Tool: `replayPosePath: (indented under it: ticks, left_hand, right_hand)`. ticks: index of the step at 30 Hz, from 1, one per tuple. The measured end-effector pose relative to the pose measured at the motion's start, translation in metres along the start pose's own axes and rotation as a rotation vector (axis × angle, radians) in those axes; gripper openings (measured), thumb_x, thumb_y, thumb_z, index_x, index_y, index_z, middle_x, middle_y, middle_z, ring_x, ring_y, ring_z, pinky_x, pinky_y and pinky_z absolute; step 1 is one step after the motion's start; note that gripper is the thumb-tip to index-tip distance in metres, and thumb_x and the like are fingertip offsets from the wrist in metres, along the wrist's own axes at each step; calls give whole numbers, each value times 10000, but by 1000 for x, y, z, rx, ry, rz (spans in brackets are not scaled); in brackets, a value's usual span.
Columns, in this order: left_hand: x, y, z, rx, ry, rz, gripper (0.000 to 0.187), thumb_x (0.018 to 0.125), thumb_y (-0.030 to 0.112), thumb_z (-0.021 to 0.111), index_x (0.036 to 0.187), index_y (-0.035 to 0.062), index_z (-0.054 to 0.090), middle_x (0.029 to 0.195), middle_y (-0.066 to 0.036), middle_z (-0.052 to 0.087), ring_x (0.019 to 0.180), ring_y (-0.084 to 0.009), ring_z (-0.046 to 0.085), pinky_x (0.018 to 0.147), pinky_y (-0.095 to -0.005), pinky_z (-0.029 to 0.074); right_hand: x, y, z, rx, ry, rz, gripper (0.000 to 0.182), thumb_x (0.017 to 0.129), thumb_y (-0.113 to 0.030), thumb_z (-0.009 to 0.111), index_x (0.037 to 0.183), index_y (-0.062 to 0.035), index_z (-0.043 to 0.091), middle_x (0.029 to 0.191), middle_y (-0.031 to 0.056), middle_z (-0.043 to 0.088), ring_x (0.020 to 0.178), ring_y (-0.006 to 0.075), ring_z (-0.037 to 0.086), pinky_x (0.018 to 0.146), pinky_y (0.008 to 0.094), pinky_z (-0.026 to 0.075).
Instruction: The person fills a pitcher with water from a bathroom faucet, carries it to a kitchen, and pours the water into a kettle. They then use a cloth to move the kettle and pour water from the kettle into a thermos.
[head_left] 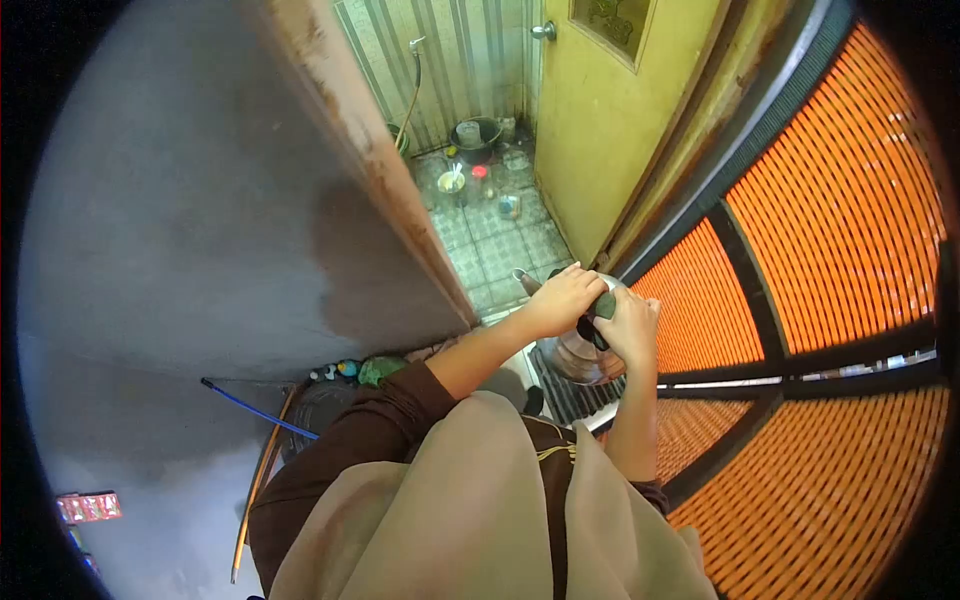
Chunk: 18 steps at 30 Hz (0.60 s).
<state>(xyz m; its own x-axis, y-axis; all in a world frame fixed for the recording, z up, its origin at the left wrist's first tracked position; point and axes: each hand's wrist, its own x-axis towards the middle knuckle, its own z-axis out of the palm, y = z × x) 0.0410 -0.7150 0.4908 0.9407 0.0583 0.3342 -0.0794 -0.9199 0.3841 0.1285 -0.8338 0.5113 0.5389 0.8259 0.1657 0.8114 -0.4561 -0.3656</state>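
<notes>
A shiny metal kettle [580, 362] is in front of me near the doorway, over a dark ridged surface [603, 398]. Its spout [524, 281] points away to the left. My left hand [567, 299] is closed over the top of the kettle from the left, fingers curled down on the far side. From the right, my right hand [630, 324] grips at the dark handle [600, 310], which has a green part between the two hands. My fingers hide much of the kettle's top.
Past the doorway, a tiled floor [483, 240] holds a black basin [477, 150], a red-lidded jar [482, 185] and a small bowl [451, 183]. A yellow door [590, 130] stands ajar. Orange woven shelving [840, 210] rises close on the right, a grey wall [220, 200] on the left.
</notes>
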Motion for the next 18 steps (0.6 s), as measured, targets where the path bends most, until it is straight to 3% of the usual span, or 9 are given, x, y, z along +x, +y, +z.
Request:
replayPosePath:
  ticks: [7,9,11,12,18]
  left_hand:
    - [83,-114,8,-35,69,-122,427,575,-31,572,982,26,456,930,-123,494,928,-302,468,876,-399,330]
    - [105,-145,-1,-51,77,-160,406,579,-17,574,965,29,457,940,-126,498,947,-296,468,881,-394,330]
    - [134,-180,-13,11,-59,-189,384,582,5,588,943,31,461,941,-124,504,963,-295,469,892,-392,328]
    - [147,-197,-17,45,29,-162,370,579,17,600,924,31,468,925,-117,511,956,-289,476,891,-390,332]
    - [200,-305,-61,44,11,-268,378,587,57,648,919,17,469,912,-120,514,924,-288,482,870,-368,342]
  right_hand:
    - [147,29,18,-17,-29,-128,303,572,-217,669,773,-24,551,790,134,590,775,271,551,704,369,338]
    - [189,32,29,-69,-69,-154,314,583,-243,665,767,-17,548,782,144,592,763,277,558,678,378,345]
    - [229,34,35,-48,-98,-177,332,588,-270,664,764,-15,546,775,155,593,754,279,563,665,381,352]
    - [253,33,36,-37,-86,-196,335,588,-272,665,767,-14,547,769,156,592,755,278,564,667,379,353]
    - [390,18,56,-70,-99,-338,345,599,-273,664,798,-16,549,762,171,590,770,296,560,682,375,356]
